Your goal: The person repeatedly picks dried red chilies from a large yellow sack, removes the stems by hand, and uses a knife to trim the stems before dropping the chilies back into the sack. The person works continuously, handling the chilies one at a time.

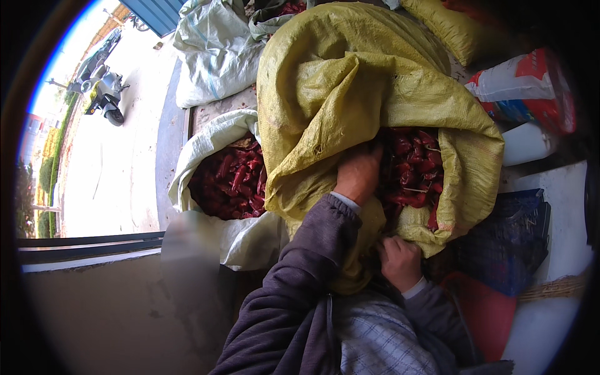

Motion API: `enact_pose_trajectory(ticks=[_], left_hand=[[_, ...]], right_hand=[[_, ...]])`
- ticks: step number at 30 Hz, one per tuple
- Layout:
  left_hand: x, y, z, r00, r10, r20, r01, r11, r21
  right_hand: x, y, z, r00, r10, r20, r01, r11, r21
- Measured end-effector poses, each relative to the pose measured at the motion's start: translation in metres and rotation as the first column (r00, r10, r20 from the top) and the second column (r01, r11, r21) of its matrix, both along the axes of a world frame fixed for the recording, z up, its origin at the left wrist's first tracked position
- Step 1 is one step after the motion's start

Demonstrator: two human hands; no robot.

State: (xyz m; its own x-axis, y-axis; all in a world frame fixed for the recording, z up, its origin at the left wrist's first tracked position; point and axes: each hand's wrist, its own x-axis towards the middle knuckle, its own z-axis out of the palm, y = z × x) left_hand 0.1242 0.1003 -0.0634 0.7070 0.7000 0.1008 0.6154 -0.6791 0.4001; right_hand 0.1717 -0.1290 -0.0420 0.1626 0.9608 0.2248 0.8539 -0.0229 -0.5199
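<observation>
A large yellow woven sack (323,89) stands before me, its mouth facing me and its upper cloth folded over. Dried red chili peppers (412,164) fill the opening. My left hand (358,176) reaches under the folded cloth at the left side of the mouth, beside the peppers. Its fingers are mostly hidden, so their grip cannot be seen. Lower down, my right hand (401,262) has its fingers curled at the near rim of the sack, apparently pinching the cloth there. Part of that rim is in shadow.
To the left stands a white woven sack (187,154) of dried red peppers, with another white sack (215,56) behind. On the right are a red-and-white bag (520,89), a dark blue plastic crate (506,239) and a red plastic object (487,304). A scooter (103,93) is parked outside.
</observation>
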Motion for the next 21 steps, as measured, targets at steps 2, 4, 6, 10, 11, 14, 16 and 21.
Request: enact_pose_trajectory(ticks=[2,4,6,10,11,14,16,21], left_hand=[[0.0,0.003,-0.008,0.998,0.005,-0.064,-0.001,0.998,0.065],[-0.002,0.004,-0.011,0.994,-0.007,-0.112,0.009,1.0,0.017],[-0.002,0.003,-0.01,0.995,0.014,-0.098,-0.014,1.0,-0.009],[0.002,0.003,-0.004,0.988,0.074,-0.132,-0.086,0.993,-0.086],[0.003,0.003,-0.003,0.984,0.073,-0.165,-0.09,0.991,-0.1],[-0.007,0.002,-0.002,0.985,0.03,-0.172,-0.014,0.996,0.089],[-0.013,-0.002,0.0,0.999,0.03,0.027,-0.035,0.973,0.228],[-0.038,-0.026,0.021,0.968,0.063,0.242,-0.131,0.953,0.273]], right_hand=[[0.0,-0.001,0.0,1.0,-0.003,0.009,0.003,1.0,0.002],[0.001,0.0,0.0,1.0,0.014,0.021,-0.015,0.999,0.034],[0.002,0.0,-0.001,1.0,0.018,0.015,-0.019,0.999,0.051],[0.004,0.0,-0.002,1.0,0.004,-0.031,0.0,0.99,0.14],[0.004,-0.001,-0.002,0.999,-0.002,-0.041,0.009,0.986,0.166],[0.005,-0.004,-0.002,1.0,0.022,-0.012,-0.02,0.991,0.135],[0.006,-0.005,-0.003,1.0,0.017,0.02,-0.019,0.994,0.107],[0.008,-0.007,-0.007,0.999,0.04,-0.018,-0.038,0.995,0.091]])
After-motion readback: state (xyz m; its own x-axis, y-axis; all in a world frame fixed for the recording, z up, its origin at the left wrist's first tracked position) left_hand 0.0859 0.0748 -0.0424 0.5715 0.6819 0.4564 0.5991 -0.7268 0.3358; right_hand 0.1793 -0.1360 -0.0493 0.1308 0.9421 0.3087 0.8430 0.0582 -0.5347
